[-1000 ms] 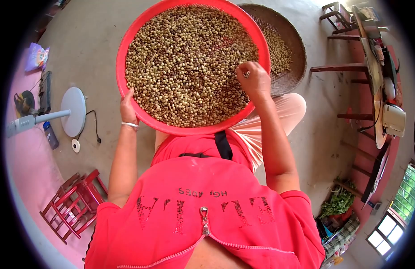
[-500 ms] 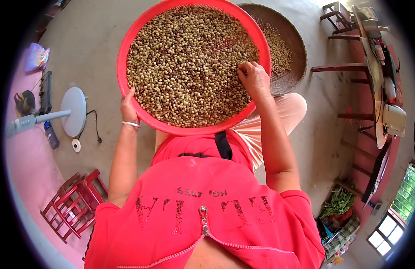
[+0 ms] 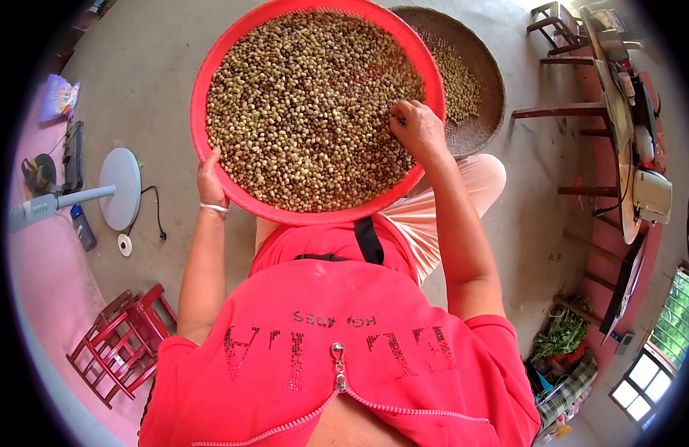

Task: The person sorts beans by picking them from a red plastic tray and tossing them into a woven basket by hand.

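Note:
A round red plastic tray [image 3: 259, 210] rests on my lap, spread with many small round beans [image 3: 307, 112] in tan, green and dark brown. My left hand [image 3: 210, 181], with a silver bangle at the wrist, grips the tray's lower left rim, its thumb on top and its fingers hidden underneath. Over the right side of the beans, my right hand [image 3: 419, 128] is closed, fingertips pinched together. Small dark beans show at those fingertips, partly hidden by the fingers.
A woven basket [image 3: 487, 82] holding paler beans [image 3: 458, 86] stands on the floor behind the tray's right side. At left are a standing fan [image 3: 121, 186] and a red wooden stool [image 3: 125, 339]. A wooden table [image 3: 620, 134] and leafy greens [image 3: 562, 334] are at right.
My right hand has shifted slightly left over the beans, and dark beans now show at its fingertips. My left hand keeps its hold on the tray rim.

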The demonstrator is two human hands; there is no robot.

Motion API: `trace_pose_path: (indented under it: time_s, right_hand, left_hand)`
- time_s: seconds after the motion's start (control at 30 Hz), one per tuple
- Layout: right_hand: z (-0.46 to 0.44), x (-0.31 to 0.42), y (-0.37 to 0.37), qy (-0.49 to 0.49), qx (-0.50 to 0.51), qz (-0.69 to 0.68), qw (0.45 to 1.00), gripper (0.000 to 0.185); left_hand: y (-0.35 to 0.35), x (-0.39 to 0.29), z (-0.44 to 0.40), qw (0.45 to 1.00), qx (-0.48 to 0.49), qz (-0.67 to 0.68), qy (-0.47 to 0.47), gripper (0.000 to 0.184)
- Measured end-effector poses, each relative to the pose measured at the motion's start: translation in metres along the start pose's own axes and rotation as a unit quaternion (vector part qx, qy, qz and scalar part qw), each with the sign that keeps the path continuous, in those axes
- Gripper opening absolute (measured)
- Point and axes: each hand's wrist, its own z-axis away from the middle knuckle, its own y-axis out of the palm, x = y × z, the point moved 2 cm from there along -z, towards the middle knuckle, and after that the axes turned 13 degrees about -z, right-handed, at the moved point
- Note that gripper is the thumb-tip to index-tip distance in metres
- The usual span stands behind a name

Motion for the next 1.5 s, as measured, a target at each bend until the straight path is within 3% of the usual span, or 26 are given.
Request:
trace_pose_path:
  time_s: [0.1, 0.2, 0.27, 0.3, 0.37, 0.4, 0.5, 0.57, 0.67, 0.8, 0.87, 0.9, 0.97, 1.1, 1.17, 1.27, 1.5]
  right_hand:
    - [-0.002, 0.0, 0.003, 0.012, 0.025, 0.039, 0.999, 0.017]
    - [0.0, -0.003, -0.004, 0.033, -0.015, -0.01, 0.999, 0.014]
    - [0.0, -0.008, -0.029, -0.034, -0.164, -0.018, 0.986, 0.014]
    - [-0.003, -0.011, -0.046, -0.007, -0.241, 0.017, 0.97, 0.013]
    - [-0.003, -0.012, -0.073, -0.051, -0.38, 0.118, 0.916, 0.011]
    - [-0.004, -0.015, -0.071, -0.05, -0.381, 0.119, 0.916, 0.011]
    - [-0.007, -0.022, -0.049, -0.01, -0.159, 0.062, 0.985, 0.012]
    - [-0.007, -0.014, -0.02, -0.048, -0.113, 0.052, 0.991, 0.014]
    - [-0.01, -0.01, 0.002, -0.024, -0.086, 0.056, 0.994, 0.016]
    - [-0.008, -0.012, 0.004, -0.018, -0.064, 0.056, 0.996, 0.016]
    - [-0.006, -0.012, -0.003, 0.017, -0.099, 0.022, 0.995, 0.015]
    - [-0.008, -0.012, -0.012, -0.01, -0.152, 0.009, 0.988, 0.012]
    - [-0.01, -0.014, -0.038, 0.033, -0.298, 0.014, 0.954, 0.012]
    - [-0.012, -0.017, -0.054, -0.01, -0.351, 0.078, 0.933, 0.015]
    - [-0.015, -0.014, -0.028, -0.038, -0.115, 0.034, 0.992, 0.018]
    - [-0.014, -0.006, 0.001, -0.065, -0.067, 0.041, 0.995, 0.013]
    - [-0.013, -0.009, 0.004, -0.06, -0.099, 0.029, 0.993, 0.009]
  left_hand:
    - [0.0, 0.0, 0.0, 1.0, 0.009, 0.002, 0.01, 0.036]
    - [-0.001, 0.002, -0.001, 1.0, 0.002, -0.001, 0.006, 0.035]
    - [-0.002, 0.005, -0.002, 1.0, 0.01, 0.009, 0.0, 0.034]
    - [-0.005, 0.008, -0.004, 1.0, 0.009, 0.009, -0.002, 0.034]
    - [-0.005, 0.009, -0.005, 1.0, 0.013, 0.022, -0.001, 0.034]
    - [-0.004, 0.007, -0.003, 1.0, 0.015, 0.022, -0.002, 0.034]
    - [0.002, 0.003, -0.001, 1.0, 0.015, 0.016, 0.001, 0.035]
    - [-0.002, 0.004, -0.003, 1.0, 0.023, 0.018, -0.003, 0.035]
    - [-0.004, 0.006, -0.006, 0.999, 0.028, 0.016, 0.012, 0.036]
    - [-0.008, 0.011, -0.01, 0.999, 0.033, 0.019, 0.009, 0.037]
    - [-0.005, 0.009, -0.006, 1.0, 0.026, 0.017, 0.004, 0.037]
    - [-0.003, 0.006, -0.003, 1.0, 0.019, 0.014, 0.0, 0.037]
    - [-0.004, 0.009, -0.005, 1.0, 0.009, 0.015, 0.001, 0.036]
    - [-0.002, 0.005, -0.002, 1.0, 0.015, 0.017, -0.006, 0.036]
    - [0.0, 0.005, -0.002, 1.0, 0.022, 0.021, -0.008, 0.035]
    - [-0.003, 0.006, -0.006, 1.0, 0.021, 0.018, -0.005, 0.036]
    - [-0.001, 0.004, -0.003, 0.999, 0.032, 0.029, 0.015, 0.033]
